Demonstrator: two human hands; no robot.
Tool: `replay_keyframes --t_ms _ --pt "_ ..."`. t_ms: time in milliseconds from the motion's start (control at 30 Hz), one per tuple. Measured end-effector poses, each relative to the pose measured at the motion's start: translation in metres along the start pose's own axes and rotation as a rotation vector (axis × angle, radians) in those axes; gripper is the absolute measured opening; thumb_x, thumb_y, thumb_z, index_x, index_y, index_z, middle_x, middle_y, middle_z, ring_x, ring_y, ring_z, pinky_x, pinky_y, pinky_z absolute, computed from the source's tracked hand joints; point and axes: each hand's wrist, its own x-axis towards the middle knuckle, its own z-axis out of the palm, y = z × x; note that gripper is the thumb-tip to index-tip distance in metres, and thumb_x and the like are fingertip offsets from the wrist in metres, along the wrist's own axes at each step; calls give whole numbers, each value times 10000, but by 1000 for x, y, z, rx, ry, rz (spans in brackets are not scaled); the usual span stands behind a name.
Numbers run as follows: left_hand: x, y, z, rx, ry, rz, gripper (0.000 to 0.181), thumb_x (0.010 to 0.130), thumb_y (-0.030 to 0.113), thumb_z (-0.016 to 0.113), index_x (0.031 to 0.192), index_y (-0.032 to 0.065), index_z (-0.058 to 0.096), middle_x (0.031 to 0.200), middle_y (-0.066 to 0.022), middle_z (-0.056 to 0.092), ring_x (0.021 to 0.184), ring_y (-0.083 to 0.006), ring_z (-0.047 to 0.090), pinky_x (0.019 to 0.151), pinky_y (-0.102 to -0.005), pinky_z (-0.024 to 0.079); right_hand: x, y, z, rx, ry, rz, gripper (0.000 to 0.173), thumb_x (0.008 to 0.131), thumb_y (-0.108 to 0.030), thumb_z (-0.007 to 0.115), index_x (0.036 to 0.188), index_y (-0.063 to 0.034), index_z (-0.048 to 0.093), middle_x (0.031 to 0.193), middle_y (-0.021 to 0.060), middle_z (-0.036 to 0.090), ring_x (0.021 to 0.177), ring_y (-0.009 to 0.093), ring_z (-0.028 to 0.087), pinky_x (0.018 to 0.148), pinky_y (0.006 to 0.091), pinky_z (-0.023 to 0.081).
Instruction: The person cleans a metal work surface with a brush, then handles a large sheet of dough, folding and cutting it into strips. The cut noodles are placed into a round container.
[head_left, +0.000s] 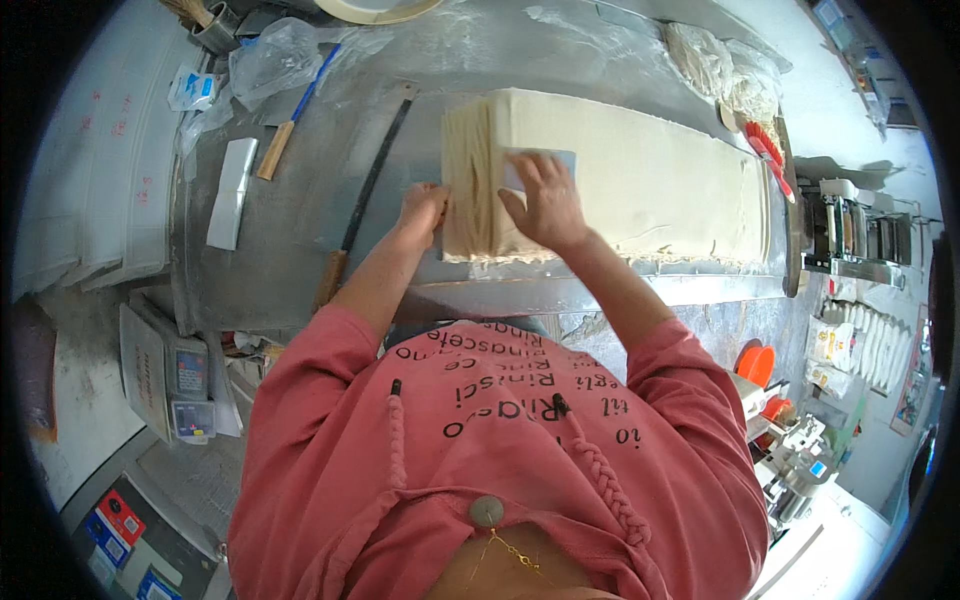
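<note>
A long folded sheet of pale dough (660, 180) lies on the metal worktop, with a ragged near edge. Its left end is cut into narrow upright strips (472, 180), some slightly parted. My left hand (424, 210) is at the left side of these strips, its fingers curled against their edge; what lies between the fingertips is hidden. My right hand (547, 196) holds a thin grey rectangular plate (568, 166) flat on the dough, just right of the strips, with fingers spread over it. A long dark-bladed knife with a wooden handle (330, 277) lies left of my left forearm.
Farther left are a blue-bladed tool with a wooden handle (276, 150), a folded white packet (232, 193) and a clear plastic bag (276, 64). A red brush (769, 157) and a bag (750, 75) sit at the right end. A round container (379, 9) stands at the back.
</note>
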Motion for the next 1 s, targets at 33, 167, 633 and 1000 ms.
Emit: replay_keyframes --t_ms 33,167,633,1000 --pt "12 1 3 -15 -20 -54 427 878 293 536 1152 -34 519 947 -101 587 894 -214 576 791 -380 459 0 13 -2 -71 -16 1 428 831 -304 573 1210 -114 514 1289 130 459 1196 307 413 951 467 331" --pt "41 0 21 79 201 15 399 902 317 481 1048 -47 556 997 -147 596 928 -271 575 809 -416 434 -4 40 4 -203 -126 -176 457 882 -355 492 1318 -235 429 1409 108 313 1314 308 239 1024 546 181" --pt "-73 90 57 1184 693 592 223 916 154 405 1054 10 504 1112 -204 543 956 -386 558 806 -471 445 -78 196 -75 -327 48 56 385 813 -243 564 1192 -206 508 1286 97 430 1238 316 341 965 496 275" --pt "-116 9 176 1314 150 1212 304 759 155 584 1011 -14 571 1238 -198 430 1015 -275 527 770 -357 517 -76 193 -81 -45 228 57 332 757 -159 620 1084 -129 573 1134 124 522 1106 301 462 917 433 351"
